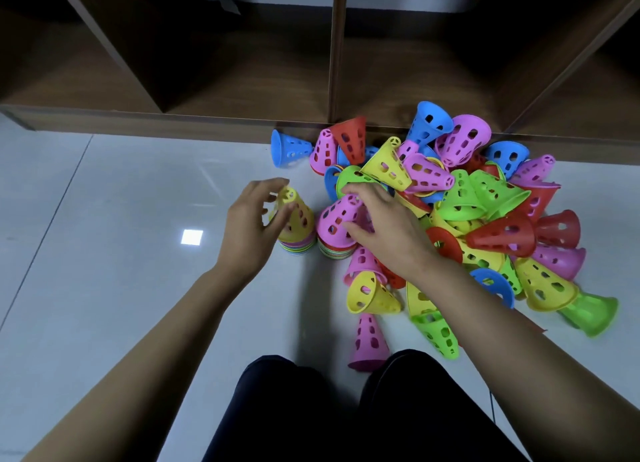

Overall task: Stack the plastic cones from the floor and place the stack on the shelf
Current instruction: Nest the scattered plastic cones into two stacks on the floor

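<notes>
Gripping two stacks at once, left hand (249,226) curled round the yellow-topped stack (295,219), right hand (384,226) wrapped over the pink-topped stack (334,224) beside the loose pile (485,198) before the shelf (242,80): a crooked lift could topple either.

No readable text, label, number or sign shows anywhere.

Your yellow-topped stack (300,220) and pink-topped stack (331,219) stand upright, side by side; loose perforated cones (462,198) lie jumbled to their right, before the shelf (207,119).
</notes>
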